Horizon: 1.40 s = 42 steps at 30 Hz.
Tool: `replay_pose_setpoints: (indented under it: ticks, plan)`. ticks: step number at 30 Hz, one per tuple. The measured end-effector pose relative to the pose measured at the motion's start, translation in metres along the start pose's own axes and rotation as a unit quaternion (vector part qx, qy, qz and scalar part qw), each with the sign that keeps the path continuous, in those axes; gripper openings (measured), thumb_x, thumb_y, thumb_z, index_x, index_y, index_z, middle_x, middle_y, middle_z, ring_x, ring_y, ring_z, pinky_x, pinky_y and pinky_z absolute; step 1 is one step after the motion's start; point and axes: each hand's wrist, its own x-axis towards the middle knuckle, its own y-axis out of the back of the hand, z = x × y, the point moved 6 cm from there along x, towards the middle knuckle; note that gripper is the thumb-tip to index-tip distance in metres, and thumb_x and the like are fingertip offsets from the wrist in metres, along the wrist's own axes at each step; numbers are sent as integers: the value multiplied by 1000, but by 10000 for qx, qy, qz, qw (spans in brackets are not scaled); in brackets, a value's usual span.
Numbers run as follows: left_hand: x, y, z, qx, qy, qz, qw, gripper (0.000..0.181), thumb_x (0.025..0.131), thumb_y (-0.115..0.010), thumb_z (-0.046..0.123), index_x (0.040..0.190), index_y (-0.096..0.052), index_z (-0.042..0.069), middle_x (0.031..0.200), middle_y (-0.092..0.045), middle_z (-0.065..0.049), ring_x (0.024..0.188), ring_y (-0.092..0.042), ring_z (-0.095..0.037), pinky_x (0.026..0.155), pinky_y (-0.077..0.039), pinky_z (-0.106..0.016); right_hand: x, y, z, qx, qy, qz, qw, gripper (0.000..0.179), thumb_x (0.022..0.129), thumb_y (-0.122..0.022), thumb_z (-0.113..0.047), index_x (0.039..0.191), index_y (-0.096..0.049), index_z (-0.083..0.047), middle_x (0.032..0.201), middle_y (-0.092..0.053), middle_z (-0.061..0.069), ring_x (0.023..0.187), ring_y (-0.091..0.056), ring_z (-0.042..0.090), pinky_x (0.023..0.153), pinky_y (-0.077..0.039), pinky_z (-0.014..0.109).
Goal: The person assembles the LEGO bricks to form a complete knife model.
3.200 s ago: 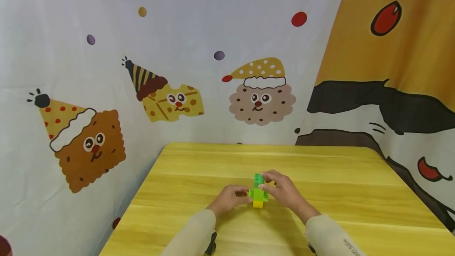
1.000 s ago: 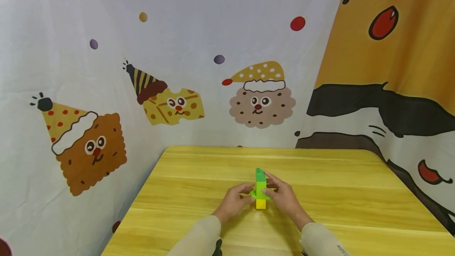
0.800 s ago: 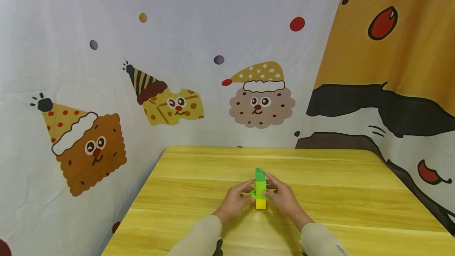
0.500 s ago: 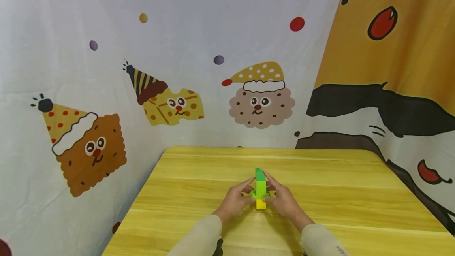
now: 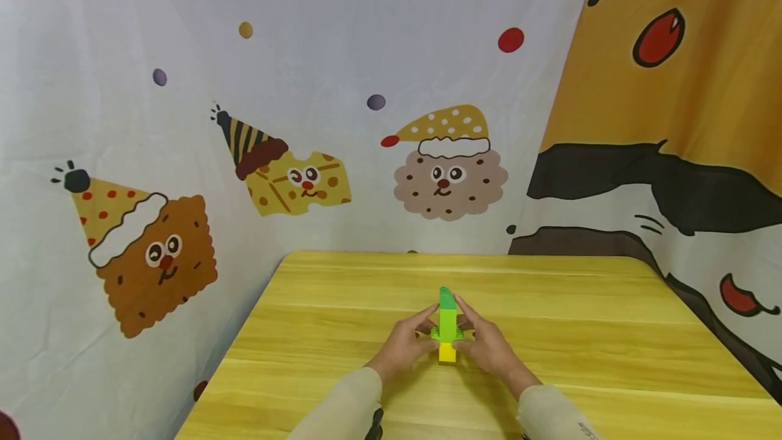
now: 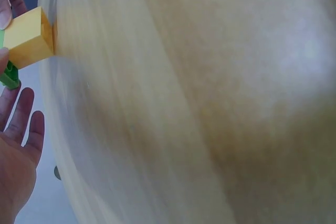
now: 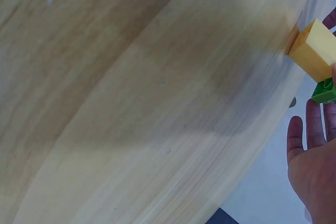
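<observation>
Both hands hold a small tower of toy building blocks upright at the table's middle. At its foot is a yellow block (image 5: pixel 447 352). A lime green block (image 5: pixel 448 326) sits above that, with green studded pieces jutting out either side, and a darker green block (image 5: pixel 447 299) tops it. My left hand (image 5: pixel 400 345) grips from the left, thumb low near the yellow block, a fingertip near the top. My right hand (image 5: pixel 489 348) mirrors it on the right. In the wrist views, a green side piece (image 6: pixel 9 76) shows beside fingertips; much of the tower lies out of frame.
The wood-grain table (image 5: pixel 318 290) spreads around the hands, its far edge close to a printed cloth (image 5: pixel 342 73) with cartoon figures. A dark strap (image 5: pixel 375 423) shows at the left sleeve.
Earlier, the right hand was higher, at the top green block, and the left fingers were lower. Now both hands frame the tower evenly, right thumb lowered towards the yellow block. The tower has shifted slightly.
</observation>
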Motion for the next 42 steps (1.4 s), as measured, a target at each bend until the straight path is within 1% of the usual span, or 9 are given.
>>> replay_pose_setpoints:
  ticks: [8, 13, 19, 25, 30, 33, 35, 39, 42]
  plan:
    - [-1, 2, 1, -99, -88, -28, 9999, 71, 92, -72, 11, 154, -38, 23, 112, -66, 3, 106, -60, -19, 95, -49, -44, -2, -2, 0, 137, -67, -69, 9999, 91, 85, -75, 1, 157, -29, -30, 111, -67, -4, 105, -61, 19, 99, -40, 60]
    - [-1, 3, 0, -78, 9, -51, 10000, 74, 91, -74, 13, 155, -38, 23, 108, -65, 4, 105, -60, -17, 93, -50, -38, -3, -3, 1, 246, -129, -185, 9994, 87, 86, -75, 0, 156, -32, -28, 109, -66, -4, 104, -59, 19, 99, -40, 61]
    - [-1, 2, -2, -60, 116, -122, 9998, 70, 91, -74, 17, 153, -41, 21, 110, -64, 0, 106, -59, -19, 90, -52, -33, -3, -3, 3, 356, -226, -329, 9986, 85, 85, -76, -2, 156, -34, -23, 109, -66, -1, 104, -58, 21, 96, -43, 57]
    - [-2, 1, -3, 42, 286, -217, 9993, 64, 92, -74, 22, 150, -46, 20, 110, -65, 0, 103, -59, -15, 89, -51, -38, -4, -3, 7, 373, -313, -524, 9974, 84, 86, -78, -12, 157, -32, -17, 109, -66, -1, 110, -59, 26, 99, -42, 60]
    - [-4, 0, -7, 98, 504, -345, 9981, 64, 92, -73, 28, 150, -46, 19, 117, -65, -3, 108, -59, -18, 96, -48, -45, -7, -5, 11, 286, -514, -642, 9962, 82, 87, -78, -17, 156, -33, -14, 113, -65, 1, 112, -57, 27, 99, -42, 60]
    - [-5, -1, -8, 105, 517, -370, 9979, 61, 93, -73, 29, 147, -50, 15, 126, -63, -8, 116, -58, -23, 101, -44, -50, -10, -7, 11, 257, -491, -732, 9958, 80, 87, -78, -18, 155, -36, -11, 114, -64, 5, 113, -56, 30, 99, -40, 62]
    - [-6, -1, -8, 161, 475, -401, 9979, 57, 93, -72, 27, 145, -53, 12, 128, -61, -10, 118, -57, -27, 103, -42, -51, -11, -8, 10, 228, -423, -865, 9951, 77, 87, -77, -19, 153, -38, -10, 115, -63, 8, 112, -56, 31, 99, -38, 64]
    - [-6, -2, -6, 314, 351, -446, 9979, 50, 94, -71, 22, 140, -58, 8, 124, -60, -12, 118, -57, -30, 101, -44, -49, -12, -12, 9, 148, -366, -1127, 9928, 74, 89, -76, -23, 152, -40, -9, 111, -62, 7, 105, -57, 25, 97, -41, 62]
    - [-6, -2, -6, 331, 306, -451, 9980, 49, 94, -71, 20, 139, -58, 8, 123, -60, -11, 118, -57, -30, 101, -45, -49, -13, -14, 10, 76, -422, -1122, 9928, 75, 90, -75, -25, 152, -39, -6, 108, -64, 5, 102, -58, 22, 96, -42, 60]
